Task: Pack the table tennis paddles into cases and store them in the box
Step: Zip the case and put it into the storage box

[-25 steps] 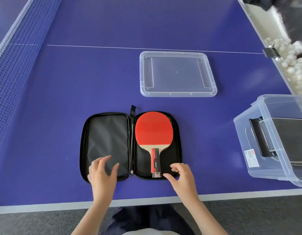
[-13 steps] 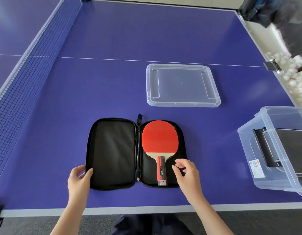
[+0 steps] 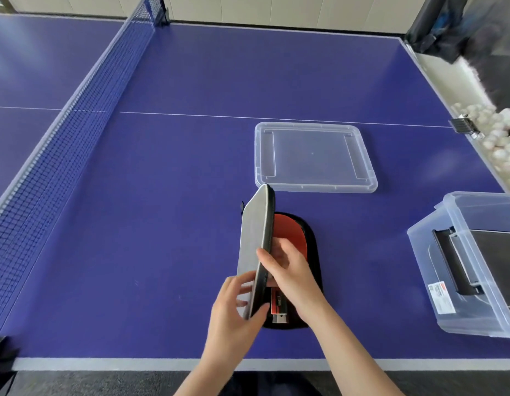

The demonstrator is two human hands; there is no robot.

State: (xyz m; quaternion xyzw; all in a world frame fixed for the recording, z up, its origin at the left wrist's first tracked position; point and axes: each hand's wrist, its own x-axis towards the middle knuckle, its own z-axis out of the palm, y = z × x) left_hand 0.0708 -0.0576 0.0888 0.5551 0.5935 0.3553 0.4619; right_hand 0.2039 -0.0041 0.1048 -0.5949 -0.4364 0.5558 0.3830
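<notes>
- A strip of dark carpet (image 3: 105, 384) runs along the bottom of the view at six o'clock, below the white edge line of the table.
- The blue table tennis table (image 3: 133, 281) fills nearly the whole view, with a thin white centre line across it.
- The case (image 3: 253, 238) lies just right of centre, near the table's front edge. Its black lower half is flat on the table and its grey upper half stands raised on its spine, roughly upright.
- The paddle (image 3: 288, 227) lies in the lower half, red rubber up, with its head towards twelve o'clock and its handle towards six.
- The left hand (image 3: 233, 315) grips the near end of the raised half, with the fingers spread on the grey outside and the thumb hooked round the zip edge.
- The right hand (image 3: 293, 275) pinches the same edge further up, with the thumb on the grey side and the fingers curled behind. They may also brush the rubber, but the raised half hides this.
- At three o'clock a clear plastic box (image 3: 431, 270) stands open with flat dark items inside.
- At one o'clock, just beyond the case, a clear lid (image 3: 316, 190) lies flat.
- From nine to eleven o'clock the net (image 3: 62, 144) stretches away.
- At two o'clock white balls (image 3: 499, 138) lie heaped beside the table.
- A pale wall (image 3: 276, 10) closes the room at twelve.
</notes>
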